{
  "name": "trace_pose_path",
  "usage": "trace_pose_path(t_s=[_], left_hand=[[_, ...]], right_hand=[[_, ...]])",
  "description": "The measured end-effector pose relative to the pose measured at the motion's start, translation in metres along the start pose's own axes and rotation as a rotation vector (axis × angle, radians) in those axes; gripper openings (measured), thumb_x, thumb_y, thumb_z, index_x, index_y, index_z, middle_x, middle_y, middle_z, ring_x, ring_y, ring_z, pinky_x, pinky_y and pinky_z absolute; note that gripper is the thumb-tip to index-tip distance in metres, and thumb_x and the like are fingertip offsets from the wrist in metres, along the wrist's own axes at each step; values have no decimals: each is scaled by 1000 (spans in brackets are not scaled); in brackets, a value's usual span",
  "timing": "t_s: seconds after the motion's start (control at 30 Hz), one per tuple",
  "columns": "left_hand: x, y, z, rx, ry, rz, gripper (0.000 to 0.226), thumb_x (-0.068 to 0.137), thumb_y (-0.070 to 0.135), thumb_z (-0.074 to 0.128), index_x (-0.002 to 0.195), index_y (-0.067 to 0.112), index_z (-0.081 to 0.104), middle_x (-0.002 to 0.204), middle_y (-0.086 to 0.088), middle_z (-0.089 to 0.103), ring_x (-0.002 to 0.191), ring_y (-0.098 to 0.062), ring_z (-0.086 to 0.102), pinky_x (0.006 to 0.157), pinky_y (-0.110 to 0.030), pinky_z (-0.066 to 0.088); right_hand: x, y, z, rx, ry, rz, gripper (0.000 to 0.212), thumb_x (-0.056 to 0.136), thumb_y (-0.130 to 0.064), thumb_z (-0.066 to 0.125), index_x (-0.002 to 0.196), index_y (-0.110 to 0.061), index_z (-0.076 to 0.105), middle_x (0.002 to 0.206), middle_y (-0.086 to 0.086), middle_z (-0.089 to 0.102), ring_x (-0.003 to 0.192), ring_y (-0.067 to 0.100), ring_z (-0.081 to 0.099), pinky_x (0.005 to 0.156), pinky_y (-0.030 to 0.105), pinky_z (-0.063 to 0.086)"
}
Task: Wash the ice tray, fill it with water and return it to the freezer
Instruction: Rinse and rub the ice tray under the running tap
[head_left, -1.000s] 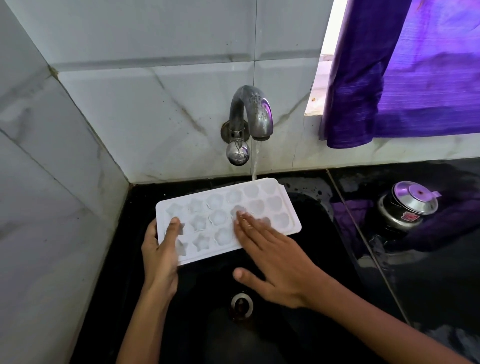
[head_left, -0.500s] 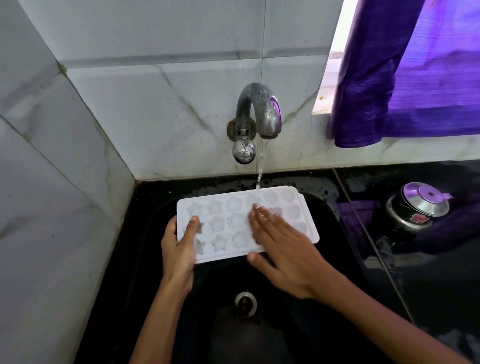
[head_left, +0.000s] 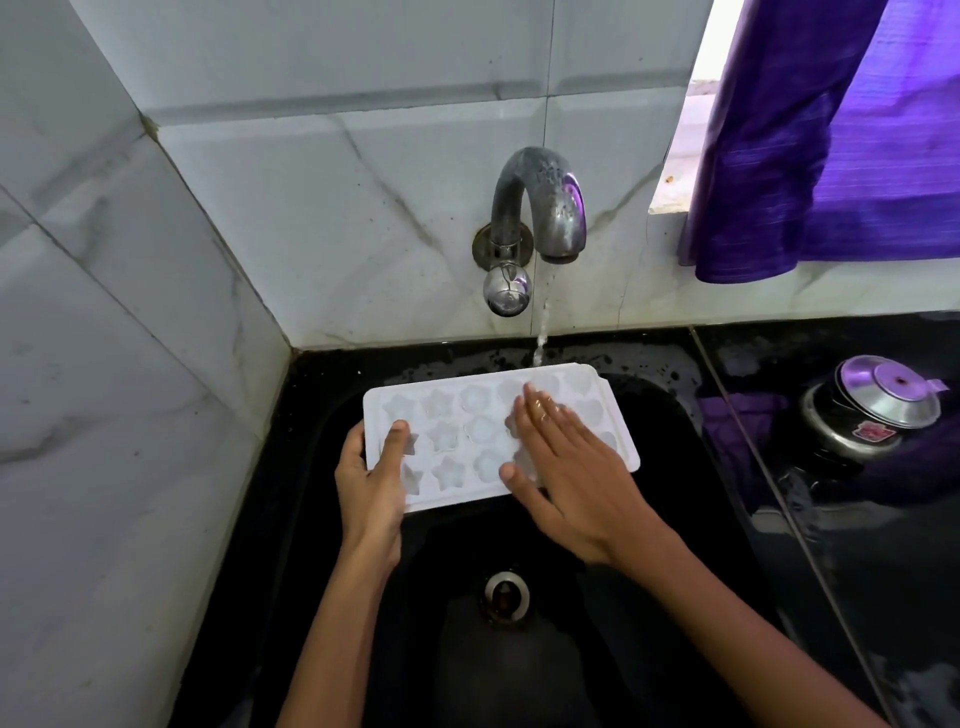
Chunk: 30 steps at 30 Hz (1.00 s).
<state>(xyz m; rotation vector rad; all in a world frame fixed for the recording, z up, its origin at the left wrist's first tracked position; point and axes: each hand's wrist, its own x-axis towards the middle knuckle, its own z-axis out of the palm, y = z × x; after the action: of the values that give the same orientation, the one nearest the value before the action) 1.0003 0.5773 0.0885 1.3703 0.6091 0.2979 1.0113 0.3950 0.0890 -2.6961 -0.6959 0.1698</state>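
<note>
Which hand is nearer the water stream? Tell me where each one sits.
Right. The right hand lies flat on the ice tray, fingertips just below the water stream. The left hand grips the tray's far left end.

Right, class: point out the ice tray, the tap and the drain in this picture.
ice tray (head_left: 462, 415): head view, on its moulded top face between the hands.
tap (head_left: 545, 192): head view, on the curved spout.
drain (head_left: 505, 594): head view, on the metal ring in the sink floor.
</note>
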Motion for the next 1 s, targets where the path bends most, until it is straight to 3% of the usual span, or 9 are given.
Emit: trace_pose_path(t_s=[0.1,0.27,0.37,0.5,0.7,0.87,0.93,1.0], left_hand=[[-3,-1,15,6,-38,13,17,92,24,58,109,24,57,92,4,67,79,-10,66,55,-17,52],[3,-1,27,-24,-6,-10,19,99,37,42,97,28,59,92,6,67,79,-7,66,60,-21,53],[6,-3,26,-26,2,-35,26,100,38,36,98,26,59,98,4,67,88,-13,65,69,-29,54],[3,-5,35,-47,-9,-13,31,102,32,34,84,28,59,88,6,67,81,-12,65,67,-26,53],[11,-6,35,-52,33,16,31,102,32,35,83,27,59,90,3,67,84,-14,65,75,-30,53],[14,-12,38,-75,-40,-20,28,101,34,37,87,28,60,95,4,68,92,-16,65,82,-34,53],[9,-19,49,-86,-70,-35,29,101,31,38,87,24,62,97,-1,69,96,-22,66,87,-37,53],[5,-24,60,-87,-96,-43,30,101,30,38,87,22,63,96,-2,69,98,-23,65,91,-38,50]], right_hand=[[17,-4,-3,-5,36,10,74,90,-59,4,148,-16,-12,154,-2,-21,144,9,-19,117,25,-12],[3,-15,1,-46,7,-178,71,92,-57,5,150,-16,-6,157,0,-13,145,7,-17,119,25,-9],[-3,1,-2,-21,-5,-101,70,91,-57,3,149,-19,-8,157,-4,-16,143,4,-19,118,25,-11],[13,4,-5,-55,45,-23,75,89,-59,2,149,-15,-8,157,-1,-16,143,7,-20,118,26,-13],[0,-10,-6,-126,-20,-261,68,96,-54,11,150,-16,-6,157,-1,-13,144,7,-18,117,24,-13],[8,17,-20,-155,41,-11,69,93,-54,1,148,-14,-11,156,1,-18,143,9,-20,117,25,-14],[20,13,-17,-208,90,-9,69,92,-50,0,148,-10,-7,157,7,-12,145,14,-15,118,28,-12],[24,4,-9,-277,127,-110,66,95,-43,11,149,-4,12,157,14,10,147,21,5,118,33,-1]])
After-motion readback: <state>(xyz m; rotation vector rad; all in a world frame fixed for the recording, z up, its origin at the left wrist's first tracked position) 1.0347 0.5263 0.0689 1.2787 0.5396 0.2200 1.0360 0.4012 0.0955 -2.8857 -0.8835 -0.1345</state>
